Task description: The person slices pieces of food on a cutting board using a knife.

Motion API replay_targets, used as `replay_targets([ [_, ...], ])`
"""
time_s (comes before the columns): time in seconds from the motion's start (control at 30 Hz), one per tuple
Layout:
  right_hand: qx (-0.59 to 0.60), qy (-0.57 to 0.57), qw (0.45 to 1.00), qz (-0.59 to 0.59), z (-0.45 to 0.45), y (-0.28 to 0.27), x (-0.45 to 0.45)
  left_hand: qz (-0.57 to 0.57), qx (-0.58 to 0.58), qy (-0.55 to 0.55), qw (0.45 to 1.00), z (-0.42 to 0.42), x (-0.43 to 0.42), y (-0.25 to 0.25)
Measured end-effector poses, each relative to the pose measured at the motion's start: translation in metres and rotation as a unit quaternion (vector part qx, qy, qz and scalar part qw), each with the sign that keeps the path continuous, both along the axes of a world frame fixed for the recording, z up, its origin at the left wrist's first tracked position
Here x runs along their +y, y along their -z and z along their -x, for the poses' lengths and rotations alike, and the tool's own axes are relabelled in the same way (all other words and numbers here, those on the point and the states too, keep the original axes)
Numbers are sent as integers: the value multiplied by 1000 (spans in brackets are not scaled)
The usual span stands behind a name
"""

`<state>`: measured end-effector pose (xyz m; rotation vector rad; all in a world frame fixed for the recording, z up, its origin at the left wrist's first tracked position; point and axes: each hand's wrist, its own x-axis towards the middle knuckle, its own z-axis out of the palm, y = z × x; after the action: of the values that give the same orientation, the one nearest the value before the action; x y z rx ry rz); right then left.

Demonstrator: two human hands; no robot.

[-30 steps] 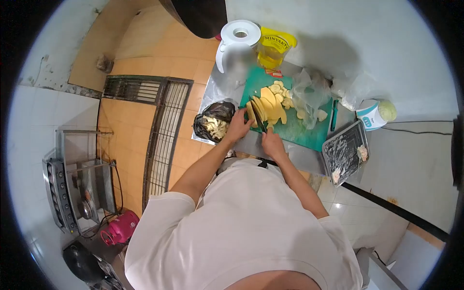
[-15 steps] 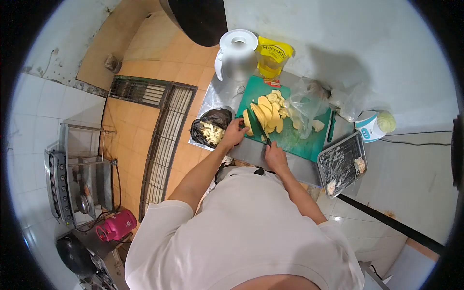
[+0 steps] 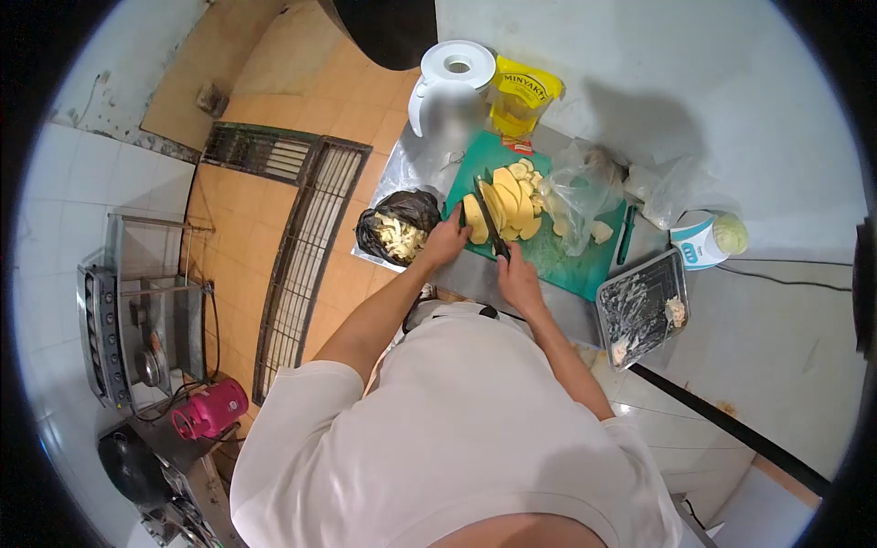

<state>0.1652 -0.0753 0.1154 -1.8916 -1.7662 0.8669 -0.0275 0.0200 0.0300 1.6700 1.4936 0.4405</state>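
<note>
Right now the knife [image 3: 491, 219] is over the left part of the green cutting board [image 3: 562, 260], between a yellow piece [image 3: 475, 219] and the fanned yellow slices [image 3: 512, 196]; its tip points away from the body and a little left, its long axis running from there back to the handle near the board's front edge. The right hand [image 3: 519, 279] is curled closed around that handle; the left hand [image 3: 448, 239] has its fingertips at the near left side of the yellow piece, though whether they pinch or only press it I cannot tell.

The piece lies lengthwise, its long side roughly along the blade, close to the board's left edge; just beyond that edge sits a black bag [image 3: 399, 226] of pale scraps, near the left edge of the metal table [image 3: 475, 281]. Open board lies right of the slices, towards the front; a strip of metal shows between board and body. A clear plastic bag [image 3: 580, 196] crowds the far right of the board; a smeared tray [image 3: 639, 315] bounds the right side, at a slant.
</note>
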Motion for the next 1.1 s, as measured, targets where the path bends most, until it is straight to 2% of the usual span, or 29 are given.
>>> replay_targets([
  [0.03, 3, -3, 1000, -1, 2, -2, 0, -12, 19, 14, 1000, -1, -1, 4],
  [0.13, 17, 1, 1000, -8, 3, 2, -2, 44, -39, -34, 998, 0, -3, -4],
  [0.27, 52, 19, 998, -9, 5, -2, -7, 3, -40, -8, 999, -1, -10, -28],
  [0.37, 10, 6, 1000, -10, 5, -4, -10, 21, -64, -30, 997, -3, -7, -25],
  [0.47, 23, -1, 1000, 8, 10, -17, -11, 29, -68, -43, 996, -7, -8, -14],
  [0.67, -53, -59, 997, 16, 9, -10, -12, 59, -113, -52, 990, -13, -5, 1],
  [0.73, -80, -70, 994, 22, 10, -9, -14, 75, -141, -49, 986, -9, -8, -13],
  [1.1, -109, -83, 990, 31, 17, -8, -18, 73, -126, -45, 988, -7, -12, -12],
])
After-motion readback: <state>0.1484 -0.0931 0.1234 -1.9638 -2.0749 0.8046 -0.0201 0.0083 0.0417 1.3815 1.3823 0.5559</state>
